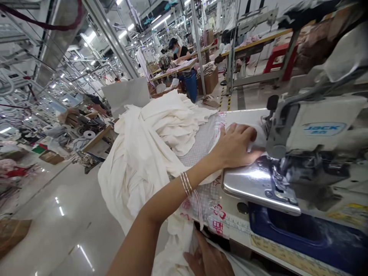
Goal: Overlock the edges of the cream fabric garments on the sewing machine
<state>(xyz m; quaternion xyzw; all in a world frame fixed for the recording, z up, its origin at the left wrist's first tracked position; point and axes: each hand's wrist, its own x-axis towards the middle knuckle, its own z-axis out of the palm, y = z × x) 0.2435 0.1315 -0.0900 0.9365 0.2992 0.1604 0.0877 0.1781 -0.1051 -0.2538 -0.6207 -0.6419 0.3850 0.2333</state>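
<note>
My left hand reaches across to the sewing machine. It lies palm down on white fabric beside the shiny metal plate, its fingers bent and apart and its thumb towards the needle area. Low in the view, my right hand is closed on white fabric hanging at the table's front edge; part of its grip is hidden. A large heap of white fabric covers the table's left part and drapes over its edge, passing behind my left forearm.
A blue tray sits in front of the machine, by a measuring tape strip. Behind stand a metal pole, a blue bin, a cardboard box and a red stool. A person sits at another table.
</note>
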